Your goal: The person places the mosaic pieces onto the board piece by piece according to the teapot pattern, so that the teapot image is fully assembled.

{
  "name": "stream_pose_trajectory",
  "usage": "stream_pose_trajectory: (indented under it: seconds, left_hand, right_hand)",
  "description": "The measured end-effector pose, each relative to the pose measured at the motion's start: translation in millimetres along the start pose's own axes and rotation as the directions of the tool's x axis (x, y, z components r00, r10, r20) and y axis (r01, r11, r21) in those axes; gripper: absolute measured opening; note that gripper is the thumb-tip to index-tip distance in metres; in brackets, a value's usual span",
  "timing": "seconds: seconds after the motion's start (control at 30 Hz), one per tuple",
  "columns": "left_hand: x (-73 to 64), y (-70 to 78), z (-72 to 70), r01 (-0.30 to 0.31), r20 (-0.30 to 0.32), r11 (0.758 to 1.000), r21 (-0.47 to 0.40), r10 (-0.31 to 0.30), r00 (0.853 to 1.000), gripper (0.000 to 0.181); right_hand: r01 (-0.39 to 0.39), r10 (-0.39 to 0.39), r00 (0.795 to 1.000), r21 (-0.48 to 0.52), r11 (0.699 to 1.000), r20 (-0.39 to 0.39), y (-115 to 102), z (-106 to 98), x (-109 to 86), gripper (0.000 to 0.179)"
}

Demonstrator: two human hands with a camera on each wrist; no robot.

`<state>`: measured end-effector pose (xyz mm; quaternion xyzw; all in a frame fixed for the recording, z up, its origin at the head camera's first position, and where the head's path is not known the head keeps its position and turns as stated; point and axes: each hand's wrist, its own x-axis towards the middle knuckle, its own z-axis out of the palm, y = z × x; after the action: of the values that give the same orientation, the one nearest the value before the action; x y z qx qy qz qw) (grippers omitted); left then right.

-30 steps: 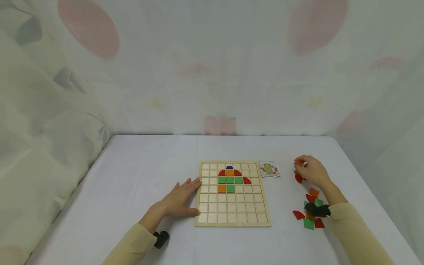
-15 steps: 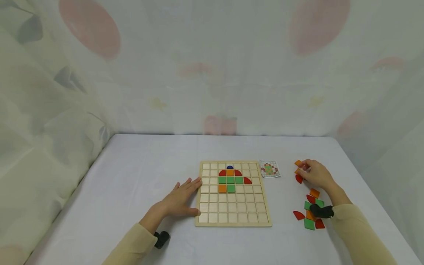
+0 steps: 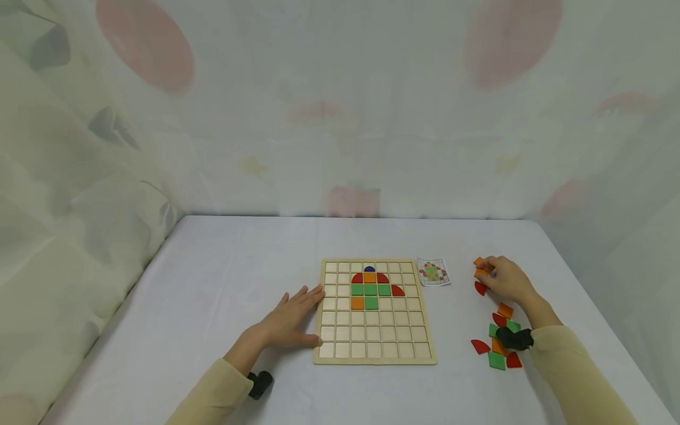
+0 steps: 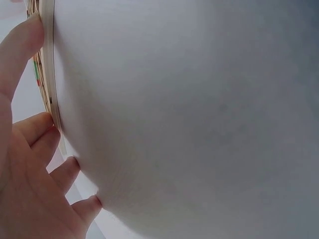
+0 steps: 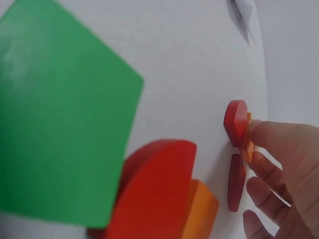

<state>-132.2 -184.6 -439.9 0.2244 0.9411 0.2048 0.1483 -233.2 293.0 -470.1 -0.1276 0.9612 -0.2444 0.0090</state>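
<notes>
The right hand [image 3: 509, 280] has shifted nearer, baring a far orange tile [image 3: 477, 260]; thumb and fingertips pinch a second orange tile [image 3: 480, 273], well right of the board [image 3: 376, 360]. The board's layout is unchanged: nothing added. The left hand [image 3: 289, 320], fingers spread, touches its left edge, gripping nothing. The table [image 3: 249, 254] is white; patterned drapes [image 3: 340, 112] hang beyond.

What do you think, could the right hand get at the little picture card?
Probably yes: the card lies between the board and the right hand, with nothing visible in the way. That hand seems to pinch an orange tile, so might need to let go first.
</notes>
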Motion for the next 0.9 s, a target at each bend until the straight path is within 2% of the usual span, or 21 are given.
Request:
stream_pose_trajectory:
  seconds: [0.43, 0.9]
  left_hand:
    - [0.6, -0.3, 0.9, 0.002, 0.0, 1.0, 0.013, -0.002, 1.0, 0.091]
    - [0.6, -0.4, 0.4, 0.01, 0.006, 1.0, 0.023, -0.01, 1.0, 0.091]
  right_hand:
    - [0.003, -0.003, 1.0, 0.004, 1.0, 0.008, 9.6, 1.2, -2.4, 0.031]
    - [-0.032, 0.032, 0.999, 0.002, 0.999, -0.007, 6.9, 1.7, -3.9, 0.03]
